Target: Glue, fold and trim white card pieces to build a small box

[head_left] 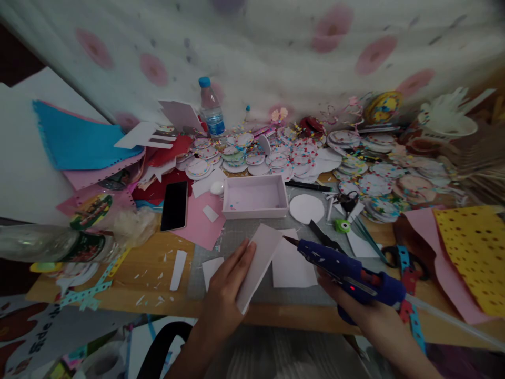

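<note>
In my left hand [226,287] is a folded white paperboard piece [262,252], tilted above the table's front edge, with my fingers closed around its left side. My right hand [355,305] grips a blue hot glue gun [347,268]. Its dark nozzle points left, close to the board's upper right edge; whether it touches I cannot tell. A glue stick trails from the gun's rear. Under both hands lies a white paper square [294,266] on a grey cutting mat [240,242]. Just beyond stands an open, shallow white box [255,202].
Many decorated paper discs [300,155] crowd the back. A water bottle [212,108] stands behind them. A phone [174,205] lies left, near a clear bottle [59,245] on its side. Scissors [406,260] and yellow spotted sheets [473,252] are at right. Paper scraps dot the front.
</note>
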The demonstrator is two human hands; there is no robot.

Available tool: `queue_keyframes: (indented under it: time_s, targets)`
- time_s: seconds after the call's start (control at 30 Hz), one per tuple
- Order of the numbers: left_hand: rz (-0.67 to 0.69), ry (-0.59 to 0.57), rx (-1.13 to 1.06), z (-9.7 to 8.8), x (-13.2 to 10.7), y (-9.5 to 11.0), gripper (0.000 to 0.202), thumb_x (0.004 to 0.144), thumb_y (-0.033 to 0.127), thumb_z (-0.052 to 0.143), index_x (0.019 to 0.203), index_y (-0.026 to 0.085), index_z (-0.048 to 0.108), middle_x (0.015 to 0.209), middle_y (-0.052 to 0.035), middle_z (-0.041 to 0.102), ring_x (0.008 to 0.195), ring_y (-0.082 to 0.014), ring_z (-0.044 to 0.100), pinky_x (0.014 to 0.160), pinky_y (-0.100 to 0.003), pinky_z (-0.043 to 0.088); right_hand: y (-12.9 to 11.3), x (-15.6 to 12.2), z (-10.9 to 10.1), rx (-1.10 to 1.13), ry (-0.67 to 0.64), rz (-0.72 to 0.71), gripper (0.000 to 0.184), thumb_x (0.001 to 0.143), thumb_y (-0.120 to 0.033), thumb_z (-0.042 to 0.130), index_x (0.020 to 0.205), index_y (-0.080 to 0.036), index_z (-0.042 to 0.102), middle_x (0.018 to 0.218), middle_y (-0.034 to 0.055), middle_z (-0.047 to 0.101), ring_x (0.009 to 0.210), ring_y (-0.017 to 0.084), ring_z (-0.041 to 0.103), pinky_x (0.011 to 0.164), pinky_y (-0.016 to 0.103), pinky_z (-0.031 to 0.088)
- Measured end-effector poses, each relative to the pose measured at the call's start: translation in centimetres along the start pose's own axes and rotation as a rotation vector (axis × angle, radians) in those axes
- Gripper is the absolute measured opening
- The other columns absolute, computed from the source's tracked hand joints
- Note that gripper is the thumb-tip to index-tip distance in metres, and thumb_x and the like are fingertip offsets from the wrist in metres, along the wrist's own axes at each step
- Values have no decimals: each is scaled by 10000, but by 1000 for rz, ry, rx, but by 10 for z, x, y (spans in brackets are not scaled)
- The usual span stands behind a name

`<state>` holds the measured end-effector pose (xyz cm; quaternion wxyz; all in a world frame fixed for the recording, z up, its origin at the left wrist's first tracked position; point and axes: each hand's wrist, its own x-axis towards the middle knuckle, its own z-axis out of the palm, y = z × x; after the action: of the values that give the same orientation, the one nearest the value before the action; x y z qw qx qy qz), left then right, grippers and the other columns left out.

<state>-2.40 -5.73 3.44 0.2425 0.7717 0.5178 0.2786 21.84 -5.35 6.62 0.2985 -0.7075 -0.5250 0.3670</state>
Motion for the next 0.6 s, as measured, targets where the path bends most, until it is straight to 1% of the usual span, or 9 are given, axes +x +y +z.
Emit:
queue_keyframes:
  time_s: [0.1,0.2,0.33,0.43,0.6]
  targets:
    - [4,3,-6,0,0,0,729,804,50,436,1477,265,253,1505,-73,348,1341,-260,389,1091,-417,368,-2,1,0,12,7,19,254,733,-487,554,699,-268,679,675,29,710,626,252,683,588,316,577]
    - [11,11,-8,0,1,1,699,832,71,437,1476,270,253,1506,-71,347,1340,-257,391,1088,-412,371,0,1,1,49,35,26,224,718,-468,582,743,-269,683,760,34,730,705,262,700,684,336,586]
    - [11,17,-8,0,0,1,703,825,65,440,1475,262,260,1504,-69,351,1343,-243,386,1099,-393,357,6,0,3,36,75,-7,221,725,-471,577,672,-278,669,861,66,734,821,289,703,811,396,568]
    - [12,17,-5,0,0,0,725,801,45,430,1474,257,263,1500,-66,357,1342,-239,388,1097,-388,360,6,0,2,35,81,-57,250,746,-477,546,645,-283,665,878,66,736,824,280,704,795,386,574]
    - [27,25,27,0,1,1,708,816,44,413,1475,253,260,1498,-68,360,1340,-229,393,1087,-380,378,1,-3,4,-2,84,-134,298,793,-455,499,681,-258,692,894,59,738,781,247,711,739,325,583]
